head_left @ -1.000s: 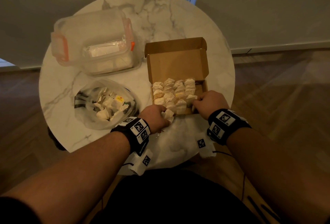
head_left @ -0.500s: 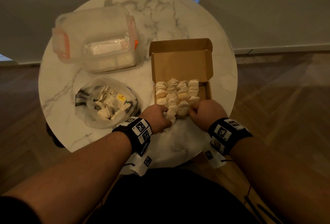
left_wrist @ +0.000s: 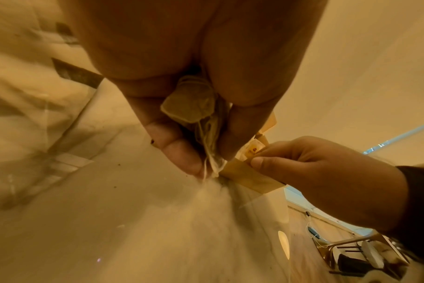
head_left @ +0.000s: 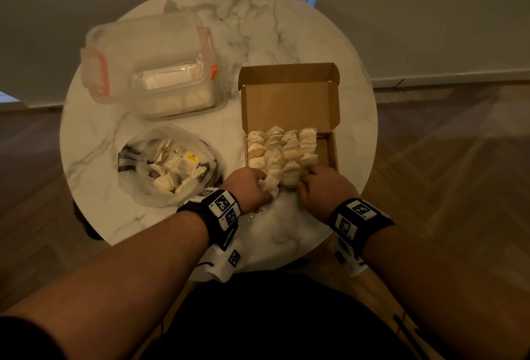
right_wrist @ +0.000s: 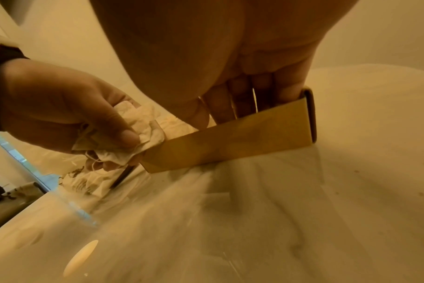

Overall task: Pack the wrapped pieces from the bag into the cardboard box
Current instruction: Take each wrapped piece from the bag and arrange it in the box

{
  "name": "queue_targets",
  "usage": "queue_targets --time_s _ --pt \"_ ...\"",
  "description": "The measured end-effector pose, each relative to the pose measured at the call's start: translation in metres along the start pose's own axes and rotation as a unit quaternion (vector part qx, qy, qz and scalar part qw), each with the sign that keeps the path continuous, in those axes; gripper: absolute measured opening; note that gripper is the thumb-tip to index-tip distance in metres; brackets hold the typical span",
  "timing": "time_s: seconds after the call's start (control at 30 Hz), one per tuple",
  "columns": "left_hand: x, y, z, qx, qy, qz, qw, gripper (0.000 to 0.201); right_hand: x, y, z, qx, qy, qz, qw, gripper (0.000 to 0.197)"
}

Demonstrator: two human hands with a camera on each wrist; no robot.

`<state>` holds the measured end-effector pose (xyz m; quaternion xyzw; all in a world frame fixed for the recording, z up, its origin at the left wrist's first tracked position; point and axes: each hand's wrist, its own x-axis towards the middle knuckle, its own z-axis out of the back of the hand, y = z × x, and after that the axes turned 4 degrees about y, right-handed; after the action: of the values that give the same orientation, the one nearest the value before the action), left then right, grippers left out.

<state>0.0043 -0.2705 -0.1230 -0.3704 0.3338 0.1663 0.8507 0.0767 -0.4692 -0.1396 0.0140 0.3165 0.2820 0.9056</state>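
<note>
The left hand (head_left: 249, 187) clutched several wrapped pieces (right_wrist: 136, 134) just outside the box's (head_left: 289, 101) near-left corner, ready to feed them in. The right hand (head_left: 327, 189) curled over the near wall, fingers (right_wrist: 240, 99) inside, likely steadying the box and pressing the packed rows tight. More pieces lay in the bag (head_left: 143, 187) on the counter (head_left: 286, 233).

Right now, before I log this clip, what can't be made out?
- Right hand fingertips: head view, hidden behind its knuckles; right wrist view, behind the cardboard box front wall.
- How many wrapped pieces the left hand holds: bunched between its fingers in every view.
- Contents of the plastic container: head view, cloudy walls.
- Bag bottom: covered by pieces.
</note>
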Motion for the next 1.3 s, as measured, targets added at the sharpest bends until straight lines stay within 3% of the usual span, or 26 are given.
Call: queue_targets --time_s 0.5,0.77,0.87,1.0,1.07,1.13,1.2,1.3 --pt "-0.01 -0.006 0.005 -0.036 0.018 0.022 0.999 0.014 -0.007 0.0 0.023 0.004 -0.036 0.026 0.999 0.032" --pt "-0.016 -0.008 0.003 -0.112 0.028 0.035 0.993 0.019 -0.009 0.004 0.025 -0.01 0.01 0.04 0.999 0.033" --pt "-0.022 -0.012 0.003 -0.27 0.037 0.048 0.961 0.023 -0.018 0.003 0.034 0.019 -0.028 0.054 0.998 0.032" --pt "-0.031 -0.023 0.006 -0.515 0.033 0.028 0.856 0.024 -0.028 0.003 0.051 0.134 -0.1 0.034 0.985 0.026" --pt "-0.033 -0.031 0.012 -0.579 0.051 0.008 0.814 0.027 -0.033 0.003 0.06 0.287 -0.111 0.022 0.951 0.023" --pt "-0.036 -0.041 0.018 -0.603 0.076 -0.026 0.793 0.029 -0.038 0.007 0.072 0.445 -0.095 0.019 0.89 0.021" --pt "-0.039 -0.05 0.023 -0.617 0.091 -0.06 0.779 0.033 -0.044 0.011 0.085 0.527 -0.074 0.031 0.846 0.018" --pt "-0.038 -0.06 0.026 -0.627 0.093 -0.1 0.767 0.035 -0.047 0.01 0.097 0.525 -0.034 0.055 0.849 0.024"
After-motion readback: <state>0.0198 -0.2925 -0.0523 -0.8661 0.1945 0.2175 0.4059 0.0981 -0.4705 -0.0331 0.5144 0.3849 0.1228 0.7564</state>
